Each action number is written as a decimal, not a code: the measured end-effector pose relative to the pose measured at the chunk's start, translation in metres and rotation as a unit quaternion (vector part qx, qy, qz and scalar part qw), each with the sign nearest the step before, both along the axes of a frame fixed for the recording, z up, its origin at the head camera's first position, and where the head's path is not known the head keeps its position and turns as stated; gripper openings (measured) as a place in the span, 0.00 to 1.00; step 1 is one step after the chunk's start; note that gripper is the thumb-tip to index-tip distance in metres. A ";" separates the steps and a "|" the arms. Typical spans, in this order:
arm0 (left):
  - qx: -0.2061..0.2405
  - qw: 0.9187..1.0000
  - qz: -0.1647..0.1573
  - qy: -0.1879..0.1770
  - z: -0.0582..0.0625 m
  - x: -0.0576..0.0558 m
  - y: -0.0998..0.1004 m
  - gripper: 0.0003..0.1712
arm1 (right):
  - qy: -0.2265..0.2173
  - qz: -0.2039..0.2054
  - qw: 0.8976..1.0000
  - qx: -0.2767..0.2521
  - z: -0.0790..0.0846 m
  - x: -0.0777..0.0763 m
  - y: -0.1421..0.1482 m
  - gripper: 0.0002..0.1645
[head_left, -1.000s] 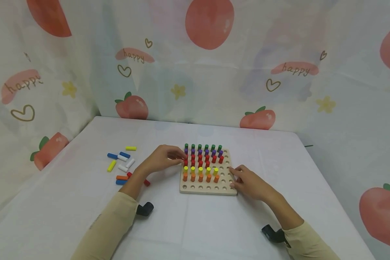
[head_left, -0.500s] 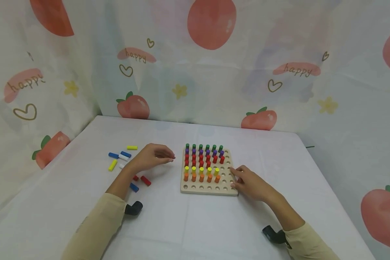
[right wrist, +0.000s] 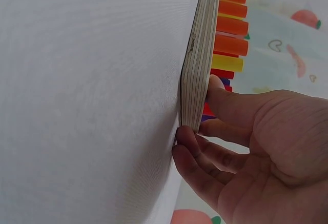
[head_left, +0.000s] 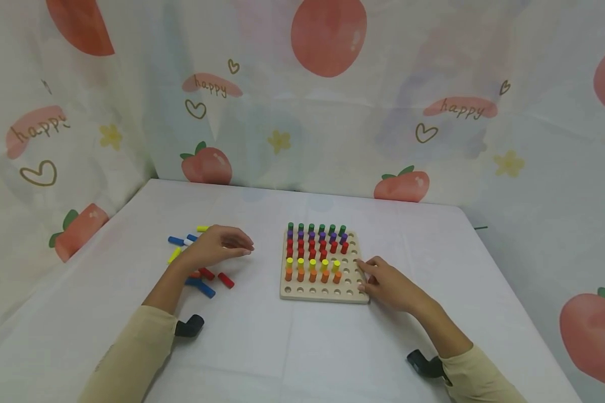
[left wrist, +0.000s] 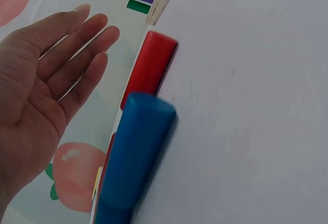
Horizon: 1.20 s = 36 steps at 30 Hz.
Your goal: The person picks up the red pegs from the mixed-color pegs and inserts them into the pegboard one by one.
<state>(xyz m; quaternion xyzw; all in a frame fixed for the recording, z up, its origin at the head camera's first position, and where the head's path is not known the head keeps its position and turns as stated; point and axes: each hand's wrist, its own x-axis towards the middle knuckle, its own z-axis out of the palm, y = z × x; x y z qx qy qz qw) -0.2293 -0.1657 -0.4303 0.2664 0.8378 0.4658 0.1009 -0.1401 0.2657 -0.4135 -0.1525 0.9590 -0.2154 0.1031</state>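
Note:
The wooden pegboard (head_left: 325, 296) lies flat on the table, with rows of green, purple, red, yellow and orange pegs upright in it. My right hand (head_left: 389, 282) grips the board's right edge; in the right wrist view its thumb is on top and fingers touch the board's edge (right wrist: 197, 65). My left hand (head_left: 214, 246) hovers over the loose pegs left of the board, holding nothing. Its fingers are relaxed and apart in the left wrist view. Near it lie a red peg (head_left: 226, 280) and a blue peg (head_left: 205, 289); the hand and forearm hide some pegs.
More loose pegs lie at the left, among them a yellow peg (head_left: 174, 256) and another blue peg (head_left: 175, 240). A white cloth covers the table (head_left: 333, 347). A printed curtain (head_left: 262, 112) hangs behind it.
My left hand has drawn back leftward from the board's red pegs to above the loose pegs. My right hand stays on the board's edge.

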 end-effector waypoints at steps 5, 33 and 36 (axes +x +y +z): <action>0.004 1.000 0.002 -0.017 0.002 0.005 -0.015 0.10 | 0.000 0.001 1.000 0.002 0.001 0.000 0.000 0.38; -0.016 0.994 -0.055 -0.090 -0.010 0.004 -0.059 0.15 | 0.002 0.010 1.000 -0.004 0.002 0.000 0.000 0.38; -0.020 0.994 -0.058 -0.092 -0.009 0.004 -0.063 0.16 | 0.003 0.010 1.000 -0.006 0.003 0.000 0.000 0.38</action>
